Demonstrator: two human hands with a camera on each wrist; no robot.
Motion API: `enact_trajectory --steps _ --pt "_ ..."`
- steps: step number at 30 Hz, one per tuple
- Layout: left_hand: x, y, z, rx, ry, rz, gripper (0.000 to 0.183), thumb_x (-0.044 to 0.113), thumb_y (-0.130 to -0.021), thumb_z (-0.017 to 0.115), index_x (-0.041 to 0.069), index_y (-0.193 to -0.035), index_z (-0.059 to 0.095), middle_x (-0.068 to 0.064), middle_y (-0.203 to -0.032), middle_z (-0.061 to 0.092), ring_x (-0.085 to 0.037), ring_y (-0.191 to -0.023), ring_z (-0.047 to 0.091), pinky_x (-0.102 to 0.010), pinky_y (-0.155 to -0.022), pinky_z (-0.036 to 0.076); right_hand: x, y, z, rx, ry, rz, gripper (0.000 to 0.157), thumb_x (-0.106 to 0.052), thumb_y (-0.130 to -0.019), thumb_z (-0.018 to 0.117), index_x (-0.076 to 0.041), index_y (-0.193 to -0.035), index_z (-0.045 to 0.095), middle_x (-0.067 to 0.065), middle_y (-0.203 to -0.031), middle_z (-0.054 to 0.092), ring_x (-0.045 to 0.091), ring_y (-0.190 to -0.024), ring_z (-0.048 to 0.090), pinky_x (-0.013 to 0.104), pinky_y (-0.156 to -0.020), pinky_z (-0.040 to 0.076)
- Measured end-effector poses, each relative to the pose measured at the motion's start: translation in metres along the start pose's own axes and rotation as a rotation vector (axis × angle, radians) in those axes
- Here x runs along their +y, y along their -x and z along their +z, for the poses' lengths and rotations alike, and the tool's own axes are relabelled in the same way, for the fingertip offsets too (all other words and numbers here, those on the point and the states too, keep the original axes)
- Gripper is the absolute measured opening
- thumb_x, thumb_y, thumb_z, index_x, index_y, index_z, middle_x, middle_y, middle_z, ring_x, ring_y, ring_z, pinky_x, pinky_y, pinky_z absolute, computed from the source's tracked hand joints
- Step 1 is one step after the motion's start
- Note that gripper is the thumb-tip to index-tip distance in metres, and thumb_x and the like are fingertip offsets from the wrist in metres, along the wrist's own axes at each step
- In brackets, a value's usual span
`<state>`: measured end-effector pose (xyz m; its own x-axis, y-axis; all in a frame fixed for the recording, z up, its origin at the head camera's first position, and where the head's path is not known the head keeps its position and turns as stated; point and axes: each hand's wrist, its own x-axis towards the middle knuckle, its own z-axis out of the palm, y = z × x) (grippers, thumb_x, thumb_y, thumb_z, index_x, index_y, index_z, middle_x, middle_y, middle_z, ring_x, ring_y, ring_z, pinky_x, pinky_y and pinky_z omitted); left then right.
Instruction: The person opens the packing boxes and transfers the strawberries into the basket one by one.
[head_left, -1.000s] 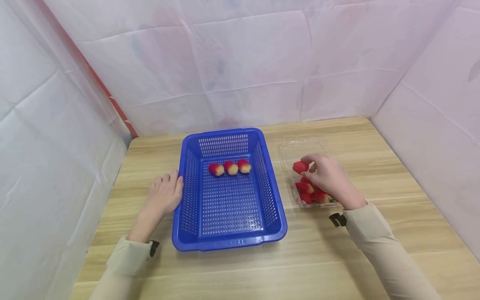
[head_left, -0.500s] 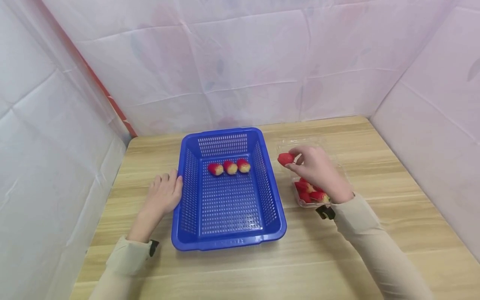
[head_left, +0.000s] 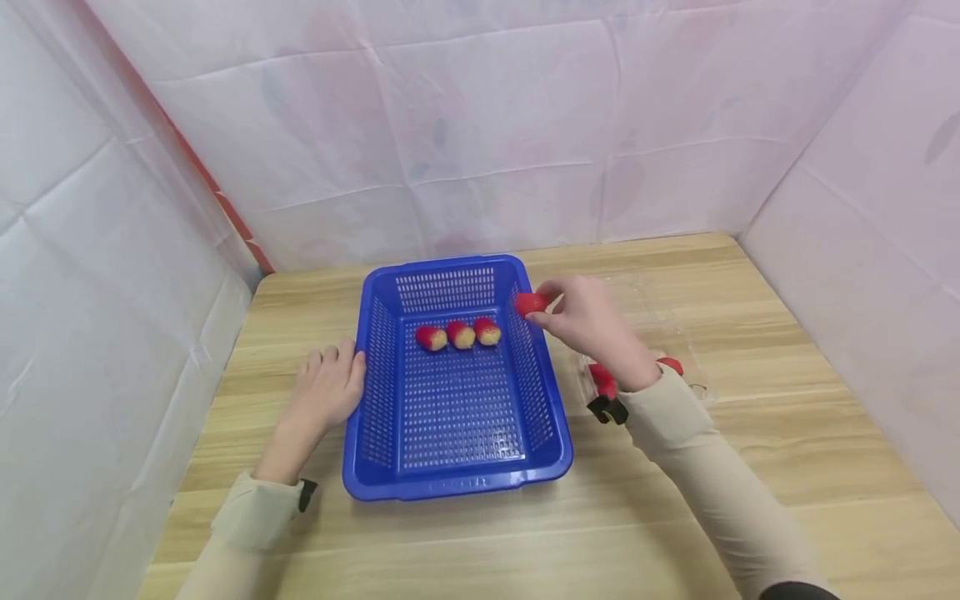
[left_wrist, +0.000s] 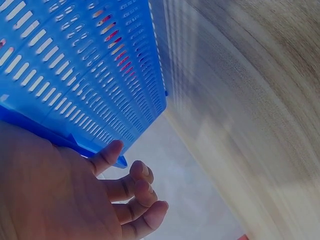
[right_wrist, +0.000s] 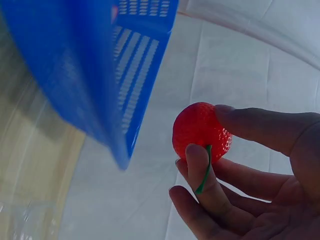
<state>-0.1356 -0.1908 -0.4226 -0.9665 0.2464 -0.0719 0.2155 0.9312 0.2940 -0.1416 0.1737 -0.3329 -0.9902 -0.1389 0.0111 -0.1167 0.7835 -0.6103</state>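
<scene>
My right hand point(head_left: 588, 321) pinches a red strawberry point(head_left: 530, 304) between thumb and fingers, above the right rim of a blue plastic basket point(head_left: 457, 483). In the right wrist view the strawberry point(right_wrist: 197, 132) shows a seeded skin and a thin green stem hanging over a finger. Three red fruits with pale yellow ends point(head_left: 461, 335) lie in a row toward the back of the basket floor. My left hand point(head_left: 327, 387) rests at the basket's left rim. The left wrist view shows its thumb along the rim and the other fingers point(left_wrist: 145, 217) loosely bent outside it, holding nothing.
A clear plastic box point(head_left: 693, 367) with its lid folded back stands right of the basket. Red fruits point(head_left: 602, 377) lie in it, partly hidden by my right forearm. The wooden table point(head_left: 465, 554) meets pale cloth walls point(head_left: 495, 125) at the back and sides.
My right hand has lifted the strawberry out of the clear box and carried it left to the basket's right rim. The left hand and the three fruits in the basket have stayed put.
</scene>
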Motion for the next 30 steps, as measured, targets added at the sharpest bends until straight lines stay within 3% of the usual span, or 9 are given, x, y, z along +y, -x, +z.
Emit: enact_trajectory --steps 8,14,17,23,30 --pt "0.0 0.002 0.001 -0.008 0.001 -0.001 0.043 0.038 -0.107 0.017 0.005 -0.113 0.044 -0.02 -0.098 0.053 -0.036 -0.084 0.046 -0.045 -0.071 0.036 -0.024 -0.013 0.013 -0.039 -0.037 -0.053 0.024 -0.017 -0.085 0.078 0.0 -0.1 0.072 0.011 -0.091 0.069 0.021 -0.067 0.059 0.034 -0.06 0.05" --pt "0.001 0.003 0.002 -0.01 0.007 -0.007 0.043 0.038 -0.107 0.016 0.006 -0.113 0.043 -0.02 -0.099 0.053 -0.037 -0.086 0.046 -0.046 -0.072 0.036 -0.039 -0.023 0.026 -0.047 -0.038 -0.079 0.024 -0.017 -0.083 0.079 0.0 -0.099 0.073 0.011 -0.094 0.07 0.023 -0.078 0.061 0.037 -0.072 0.052" --pt "0.001 0.002 0.002 -0.01 0.012 -0.007 0.043 0.038 -0.107 0.015 0.006 -0.114 0.043 -0.02 -0.1 0.053 -0.037 -0.087 0.046 -0.046 -0.072 0.036 -0.044 -0.027 0.033 -0.059 -0.053 -0.085 0.021 -0.017 -0.084 0.079 -0.002 -0.096 0.073 0.009 -0.092 0.07 0.023 -0.077 0.061 0.036 -0.07 0.053" --pt "0.001 0.002 0.002 -0.018 0.018 -0.009 0.044 0.039 -0.107 0.015 0.006 -0.115 0.043 -0.02 -0.1 0.053 -0.036 -0.087 0.046 -0.046 -0.073 0.036 -0.052 -0.033 0.048 -0.107 -0.075 -0.047 0.023 -0.017 -0.084 0.079 -0.001 -0.098 0.072 0.01 -0.09 0.07 0.02 -0.068 0.064 0.03 -0.062 0.054" --pt "0.003 0.002 0.001 -0.009 0.025 -0.004 0.042 0.037 -0.107 0.016 0.006 -0.112 0.043 -0.019 -0.097 0.052 -0.036 -0.086 0.045 -0.046 -0.073 0.035 -0.06 -0.04 0.067 -0.146 -0.053 -0.016 0.022 -0.017 -0.083 0.081 -0.001 -0.096 0.072 0.009 -0.086 0.069 0.02 -0.07 0.062 0.029 -0.062 0.051"
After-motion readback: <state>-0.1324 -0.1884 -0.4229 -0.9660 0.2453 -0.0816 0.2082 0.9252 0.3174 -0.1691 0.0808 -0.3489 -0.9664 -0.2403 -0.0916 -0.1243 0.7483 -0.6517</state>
